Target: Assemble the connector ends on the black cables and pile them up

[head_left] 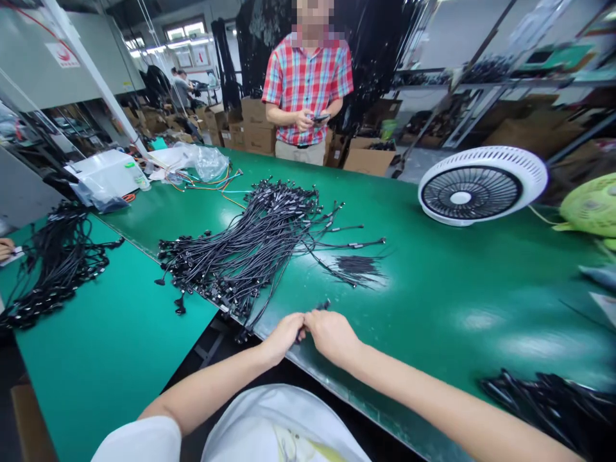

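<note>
My left hand and my right hand meet at the front edge of the green table, fingertips pinched together. Between them is a black cable, mostly covered by the fingers; a small dark end pokes out above my right hand. Just beyond lies a large heap of black cables with small connectors at both ends. To the heap's right, a small bundle of thin black strips, perhaps cable ties, rests on the tabletop.
A white fan stands on the green table at right, near a green fan. More black cables lie at left, beside another person's hand. Dark bundles sit at lower right. A person stands opposite.
</note>
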Motion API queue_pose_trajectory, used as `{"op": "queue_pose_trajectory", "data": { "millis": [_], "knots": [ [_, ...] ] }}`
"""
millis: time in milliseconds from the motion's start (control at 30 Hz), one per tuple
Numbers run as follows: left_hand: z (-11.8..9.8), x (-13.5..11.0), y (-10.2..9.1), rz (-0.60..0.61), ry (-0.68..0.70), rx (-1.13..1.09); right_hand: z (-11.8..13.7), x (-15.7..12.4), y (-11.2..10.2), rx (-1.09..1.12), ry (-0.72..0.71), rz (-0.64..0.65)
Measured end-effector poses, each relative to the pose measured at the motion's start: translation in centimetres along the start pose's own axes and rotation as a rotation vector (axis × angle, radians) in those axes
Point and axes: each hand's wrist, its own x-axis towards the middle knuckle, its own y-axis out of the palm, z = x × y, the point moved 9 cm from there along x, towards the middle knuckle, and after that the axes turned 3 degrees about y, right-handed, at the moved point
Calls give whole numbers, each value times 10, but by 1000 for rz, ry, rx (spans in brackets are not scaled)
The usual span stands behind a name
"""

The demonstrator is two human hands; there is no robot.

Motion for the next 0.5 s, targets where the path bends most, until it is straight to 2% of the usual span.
{"op": "queue_pose_trajectory", "data": {
  "millis": [67,133,200,300,367,400,500],
  "knots": [
    [-6,7,-8,-111,15,-217,-11,5,-8,147,138,-119],
    [-16,12,-12,-145,30,-350,-20,3,-17,306,243,-280],
    [-31,11,-11,-77,65,-350,-31,0,-18,511,312,-363],
    [-56,-2,-6,90,207,-90,-49,-3,-11,701,382,-318],
    [-59,-10,-1,181,261,150,-57,-8,-15,638,402,-317],
    [-54,-11,0,202,238,215,-57,-10,-21,558,388,-342],
    [-30,-2,-7,157,81,131,-28,-17,-36,294,195,-414]
  ]
}}
